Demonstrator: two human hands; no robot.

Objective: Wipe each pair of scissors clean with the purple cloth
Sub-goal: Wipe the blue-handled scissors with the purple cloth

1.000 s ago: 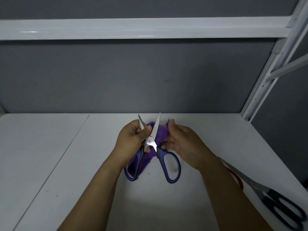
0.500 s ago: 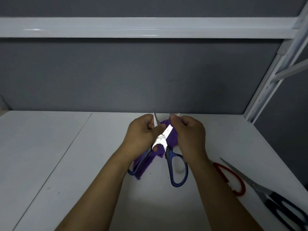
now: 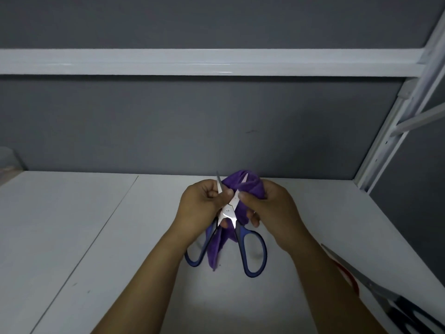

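Head view of a white tabletop [image 3: 96, 237] backed by a grey wall [image 3: 168, 131].

The blue-handled scissors [image 3: 227, 210] are held between both hands over the middle of the tabletop, nearer its far edge. They are spread open in an X, with the blade tips pointing toward the far edge and the two handle loops toward the near edge. Whether the loops touch the surface cannot be told.

The left hand [image 3: 202, 208] grasps the left blade. Its fingers are curled round the steel and its thumb lies on the blade just above the pivot screw.

The right hand [image 3: 272, 213] grips the purple cloth [image 3: 250, 186], which is bunched around the right blade. The thumb presses on the blade's upper face and the fingers are curled beneath the fabric. The blade's tip shows against the cloth. One tail of the cloth hangs down between the two handles.

A second pair, the black-handled scissors [image 3: 375, 289], lies along the right edge toward the near right corner, blades closed and pointing toward the middle of the tabletop. Just beside it, a red scissor handle [image 3: 349, 276] shows as a narrow strip. The rest of it is hidden behind the right forearm.

A white horizontal beam [image 3: 216, 61] crosses the wall above. A white perforated upright [image 3: 390, 131] rises from the far right corner.
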